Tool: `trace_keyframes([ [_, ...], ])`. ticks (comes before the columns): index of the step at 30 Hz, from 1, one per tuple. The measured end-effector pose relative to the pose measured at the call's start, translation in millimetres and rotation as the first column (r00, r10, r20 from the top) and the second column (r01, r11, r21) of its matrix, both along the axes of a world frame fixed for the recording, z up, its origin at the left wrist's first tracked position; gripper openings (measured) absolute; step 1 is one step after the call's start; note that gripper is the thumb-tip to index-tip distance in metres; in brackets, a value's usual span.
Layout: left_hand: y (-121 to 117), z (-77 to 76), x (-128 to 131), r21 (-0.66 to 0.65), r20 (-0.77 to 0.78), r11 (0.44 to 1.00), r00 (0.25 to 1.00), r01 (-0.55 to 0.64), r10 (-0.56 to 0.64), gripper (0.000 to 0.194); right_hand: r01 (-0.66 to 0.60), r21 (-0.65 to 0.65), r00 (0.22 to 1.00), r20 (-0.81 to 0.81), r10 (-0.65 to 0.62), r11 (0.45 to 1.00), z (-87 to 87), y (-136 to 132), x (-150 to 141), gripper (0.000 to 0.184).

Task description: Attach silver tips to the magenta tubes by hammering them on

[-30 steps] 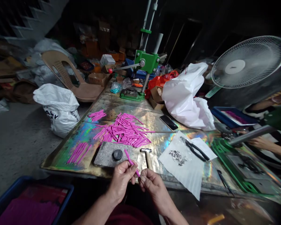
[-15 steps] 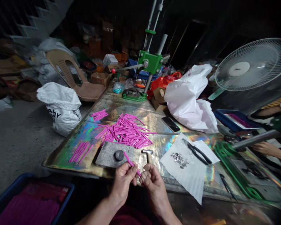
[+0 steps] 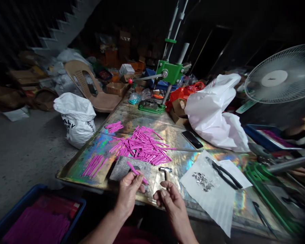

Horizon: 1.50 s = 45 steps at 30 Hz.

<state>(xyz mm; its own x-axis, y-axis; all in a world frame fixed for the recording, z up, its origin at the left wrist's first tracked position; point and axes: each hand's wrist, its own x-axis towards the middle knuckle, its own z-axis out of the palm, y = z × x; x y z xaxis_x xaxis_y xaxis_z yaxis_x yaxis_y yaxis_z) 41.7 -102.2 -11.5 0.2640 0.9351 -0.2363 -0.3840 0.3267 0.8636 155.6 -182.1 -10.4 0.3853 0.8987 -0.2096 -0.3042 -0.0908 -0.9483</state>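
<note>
Pinched between the thumb and fingers of my left hand (image 3: 127, 193) is a thin pink tube-like stick (image 3: 131, 166), slanting up to the left. My right hand (image 3: 172, 200) is a short way to the right, its thumb and fingertips together; whatever they hold is too small to make out. Just beyond my left hand lies a speckled grey stone block (image 3: 119, 169) with a dark round disc (image 3: 137, 168) on it, partly covered. A small hammer (image 3: 167, 173) lies beyond my right hand. Behind the block is a heap of similar pink sticks (image 3: 142, 145).
To the right, white paper (image 3: 210, 206) carries small silver pointed pieces (image 3: 202, 181) and black-handled pliers (image 3: 227, 175). A phone (image 3: 192, 139), white plastic bag (image 3: 213, 112) and green press (image 3: 170, 73) stand farther back. A blue bin (image 3: 82, 206) is lower left. Another person's arm shows far right.
My hands have moved apart; the pink stick has gone left with my left hand, away from the right fingertips. The view has shifted, moving the scene slightly rightward.
</note>
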Motion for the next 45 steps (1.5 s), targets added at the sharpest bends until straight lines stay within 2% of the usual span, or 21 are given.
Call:
trace_keyframes([
  [4, 25, -7.1, -19, 0.202, -0.138, 0.974, 0.982, -0.101, 0.13, 0.017, 0.048, -0.052, 0.993, 0.111, -0.042, 0.997, -7.4, -6, 11, 0.03],
  [8, 40, -12.4, -29, 0.324, -0.209, 0.938, 0.958, -0.122, 0.197, 0.012, 0.075, -0.071, 0.983, 0.172, -0.062, 0.995, -9.4, -8, 17, 0.031],
  [13, 43, -15.8, -28, 0.384, -0.248, 0.918, 0.946, -0.1, 0.207, 0.01, 0.087, -0.115, 0.981, 0.182, -0.065, 0.99, -15.1, -11, 18, 0.031],
  [19, 42, -18.7, -27, 0.407, -0.291, 0.909, 0.931, -0.089, 0.221, 0.01, 0.103, -0.128, 0.978, 0.194, -0.077, 0.986, -33.1, -21, 23, 0.027],
  [25, 40, -19.0, -27, 0.438, -0.33, 0.896, 0.914, -0.075, 0.238, 0.01, 0.144, -0.125, 0.941, 0.324, -0.097, 0.982, -39.3, -25, 33, 0.027],
  [27, 39, -21.3, -28, 0.482, -0.37, 0.875, 0.894, -0.046, 0.251, 0.01, 0.211, -0.14, 0.87, 0.478, -0.121, 0.967, -40.8, -23, 41, 0.027],
  [28, 39, -22.8, -29, 0.512, -0.398, 0.859, 0.881, -0.018, 0.256, 0.01, 0.254, -0.153, 0.804, 0.582, -0.12, 0.955, -42.5, -22, 46, 0.026],
  [30, 40, -25.3, -30, 0.578, -0.461, 0.814, 0.848, 0.063, 0.262, 0.012, 0.307, -0.178, 0.622, 0.781, -0.055, 0.935, -47.8, -18, 55, 0.025],
  [32, 41, -24.6, -32, 0.643, -0.513, 0.749, 0.816, 0.16, 0.267, 0.015, 0.275, -0.227, 0.445, 0.891, 0.086, 0.934, -54.2, -14, 62, 0.026],
  [33, 42, -22.6, -32, 0.671, -0.534, 0.712, 0.801, 0.208, 0.27, 0.016, 0.233, -0.264, 0.384, 0.909, 0.161, 0.936, -57.0, -12, 64, 0.026],
  [35, 43, -16.2, -32, 0.709, -0.573, 0.639, 0.771, 0.298, 0.278, 0.017, 0.165, -0.345, 0.326, 0.903, 0.279, 0.924, -60.3, -8, 67, 0.025],
  [36, 43, -12.4, -32, 0.72, -0.591, 0.606, 0.755, 0.337, 0.283, 0.018, 0.153, -0.381, 0.328, 0.89, 0.317, 0.912, -60.4, -7, 68, 0.024],
  [38, 44, -6.0, -31, 0.73, -0.621, 0.556, 0.724, 0.397, 0.299, 0.02, 0.156, -0.442, 0.397, 0.847, 0.354, 0.883, -56.9, -3, 71, 0.022],
  [41, 44, -2.4, -31, 0.735, -0.647, 0.509, 0.688, 0.448, 0.329, 0.024, 0.088, -0.47, 0.649, 0.696, 0.308, 0.878, -42.8, 1, 77, 0.014],
  [43, 44, -3.2, -31, 0.728, -0.663, 0.499, 0.669, 0.471, 0.336, 0.024, 0.03, -0.401, 0.808, 0.549, 0.214, 0.916, -28.5, 2, 78, 0.011],
  [45, 43, -4.5, -31, 0.719, -0.677, 0.493, 0.653, 0.49, 0.339, 0.024, -0.028, -0.331, 0.913, 0.375, 0.159, 0.943, -12.1, 0, 73, 0.015],
])
